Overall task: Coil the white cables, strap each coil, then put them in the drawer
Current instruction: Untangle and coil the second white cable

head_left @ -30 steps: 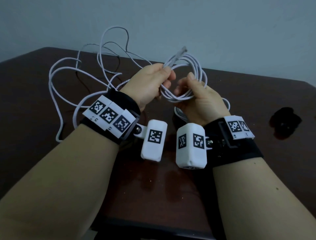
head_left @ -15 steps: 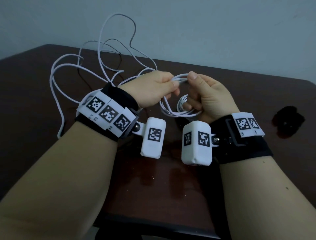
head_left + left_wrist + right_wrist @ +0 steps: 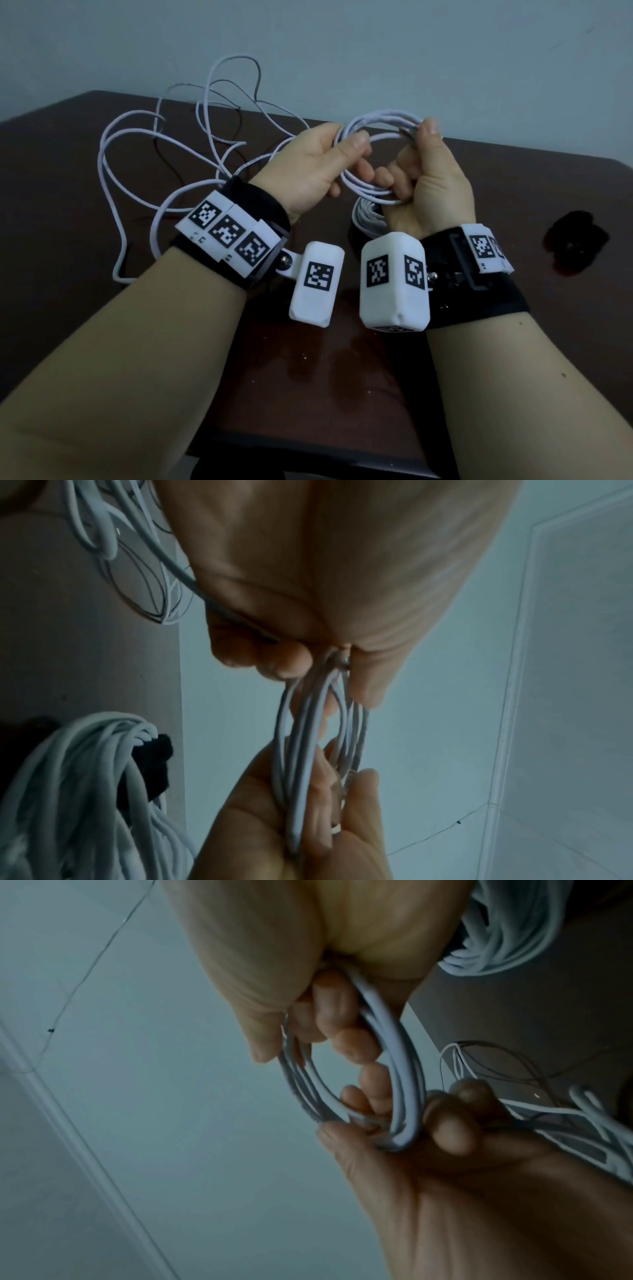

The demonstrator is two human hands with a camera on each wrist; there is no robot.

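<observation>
A small coil of white cable (image 3: 383, 125) hangs in the air between both hands above the dark table (image 3: 51, 178). My left hand (image 3: 318, 161) pinches its left side between thumb and fingers. My right hand (image 3: 428, 168) grips its right side, with the fingers hooked through the loop. The wrist views show the same coil (image 3: 308, 737) (image 3: 400, 1069) held by both hands. The rest of this cable (image 3: 137, 137) trails from my left hand in loose loops over the table's left part. A second, thicker coil (image 3: 366, 219) (image 3: 68, 791) lies on the table under my right hand.
A black lump (image 3: 575, 243), perhaps straps, lies on the table at the right. A black piece (image 3: 150, 764) sits against the lying coil. A pale wall (image 3: 342, 51) stands behind the table. No drawer is in view.
Both hands have risen and moved slightly apart, so the coil now stands open as a loop between them. The loose cable behind has shifted and stands higher against the wall.
</observation>
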